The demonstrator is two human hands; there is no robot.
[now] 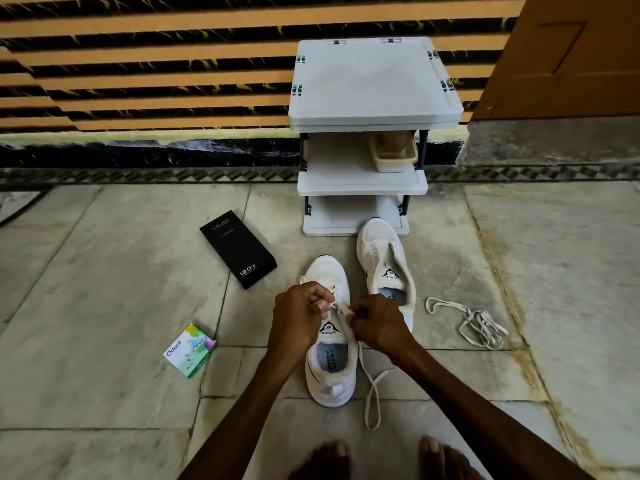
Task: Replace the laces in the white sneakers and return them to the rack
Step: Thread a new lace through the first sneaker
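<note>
Though loose of lace (341, 309), white sneaker (330, 386).

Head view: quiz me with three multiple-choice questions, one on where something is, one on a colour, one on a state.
1. Where does the loose lace lie?
A) between the sneakers
B) on the floor, right of the far sneaker
C) inside the near sneaker

2. What colour is the vivo box?
A) black
B) red
C) white

3. What are the hands doing?
A) lying flat on the floor
B) lifting the vivo box
C) both pinching the trailing lace over the near sneaker

1 B: it lies tangled on the tiles beside that shoe.
2 A: dark box, pale lettering.
3 C: left hand and right hand curl round it above the tongue.
</note>
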